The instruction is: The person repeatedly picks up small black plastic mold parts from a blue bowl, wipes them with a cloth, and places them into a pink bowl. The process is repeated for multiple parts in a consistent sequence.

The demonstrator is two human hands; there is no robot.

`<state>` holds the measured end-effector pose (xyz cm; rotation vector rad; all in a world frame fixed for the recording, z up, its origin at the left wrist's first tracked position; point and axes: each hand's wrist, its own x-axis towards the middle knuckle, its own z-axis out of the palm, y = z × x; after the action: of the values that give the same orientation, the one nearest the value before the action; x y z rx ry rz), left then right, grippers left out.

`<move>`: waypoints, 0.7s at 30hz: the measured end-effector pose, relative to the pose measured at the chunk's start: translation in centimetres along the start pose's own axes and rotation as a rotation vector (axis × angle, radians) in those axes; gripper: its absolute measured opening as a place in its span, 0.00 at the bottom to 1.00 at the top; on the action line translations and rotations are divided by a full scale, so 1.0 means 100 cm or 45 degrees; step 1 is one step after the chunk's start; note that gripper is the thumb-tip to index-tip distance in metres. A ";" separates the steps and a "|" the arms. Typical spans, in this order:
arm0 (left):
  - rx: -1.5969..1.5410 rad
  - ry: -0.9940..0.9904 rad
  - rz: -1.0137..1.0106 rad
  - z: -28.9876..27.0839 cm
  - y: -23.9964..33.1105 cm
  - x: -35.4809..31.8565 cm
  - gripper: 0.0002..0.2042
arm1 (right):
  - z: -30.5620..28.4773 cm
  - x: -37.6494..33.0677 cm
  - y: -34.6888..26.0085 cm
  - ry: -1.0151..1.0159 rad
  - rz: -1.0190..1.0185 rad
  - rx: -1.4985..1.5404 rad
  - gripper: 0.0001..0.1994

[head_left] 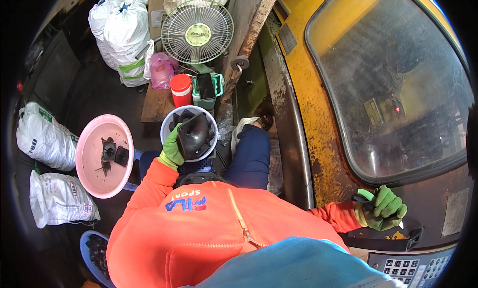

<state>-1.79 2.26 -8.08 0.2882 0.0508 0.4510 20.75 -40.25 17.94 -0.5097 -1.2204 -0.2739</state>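
My left hand [172, 151], in a green glove, grips a black plastic horn-shaped part [194, 135] by its side. It holds the part over a white basin [166, 119] with more black parts in it. Out to the right, my right hand [386, 208], also gloved in green, is closed beside the yellow machine. A bright green piece [366, 194] sticks out by the thumb side, and a small pale tip shows below the fingers. The rest of what it holds is hidden by the glove.
The yellow machine's windowed door [321, 133] and a button panel [413, 268] flank my right side. At left stand a pink basin [84, 161] with black pieces, white sacks [47, 136] and a blue basin [85, 248]. Ahead are a fan [198, 35] and a red jug [180, 88].
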 end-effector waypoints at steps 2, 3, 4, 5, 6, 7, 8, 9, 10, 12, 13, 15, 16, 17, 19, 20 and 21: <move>0.006 -0.086 -0.019 -0.001 0.000 0.000 0.25 | 0.002 0.001 -0.002 -0.022 0.041 0.014 0.11; 0.026 -0.075 -0.014 -0.001 -0.001 0.000 0.26 | 0.003 0.001 -0.003 -0.033 0.061 0.022 0.12; 0.027 -0.079 -0.016 -0.002 -0.001 0.000 0.26 | 0.004 0.001 -0.003 -0.044 0.082 0.030 0.13; 0.028 -0.082 -0.018 -0.002 -0.001 0.000 0.26 | 0.005 0.001 -0.003 -0.055 0.103 0.038 0.14; 0.028 -0.084 -0.020 -0.003 0.000 0.000 0.27 | 0.005 0.001 -0.002 -0.057 0.102 0.041 0.13; 0.028 -0.086 -0.021 -0.003 0.000 -0.001 0.27 | 0.005 0.001 -0.002 -0.059 0.102 0.043 0.13; 0.028 -0.085 -0.022 -0.003 0.000 -0.001 0.27 | 0.005 0.000 -0.001 -0.060 0.104 0.046 0.13; 0.024 -0.091 -0.016 -0.002 0.000 -0.001 0.28 | 0.005 0.000 -0.001 -0.066 0.096 0.063 0.12; 0.021 -0.097 -0.011 -0.001 -0.001 -0.002 0.28 | 0.004 0.000 -0.001 -0.071 0.087 0.078 0.12; 0.019 -0.121 -0.005 0.003 -0.001 -0.001 0.28 | 0.002 0.000 -0.002 -0.103 0.089 0.074 0.12; 0.019 -0.139 -0.002 0.004 -0.001 -0.001 0.28 | 0.001 0.001 -0.003 -0.132 0.101 0.055 0.12; 0.062 -0.127 0.012 0.007 0.000 0.000 0.28 | -0.003 0.001 -0.005 -0.174 0.117 0.028 0.11; 0.109 -0.098 0.026 0.008 0.001 0.001 0.27 | -0.004 0.001 -0.006 -0.178 0.109 0.033 0.11; 0.106 -0.048 0.029 0.007 0.003 0.002 0.27 | -0.006 0.000 -0.005 -0.173 0.101 0.038 0.11; 0.155 -0.024 0.062 0.004 0.009 0.005 0.27 | -0.009 -0.001 -0.003 -0.151 0.077 0.042 0.10; 0.141 0.083 0.067 0.002 0.013 0.006 0.27 | -0.009 -0.002 -0.003 -0.127 0.051 0.056 0.10; 0.119 -0.023 0.082 -0.001 0.018 0.007 0.26 | -0.008 -0.001 -0.003 -0.104 0.030 0.064 0.10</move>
<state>-1.91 4.17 -7.61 0.3867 0.0452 0.5110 21.22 -40.88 17.71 -0.4950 -1.2971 -0.2034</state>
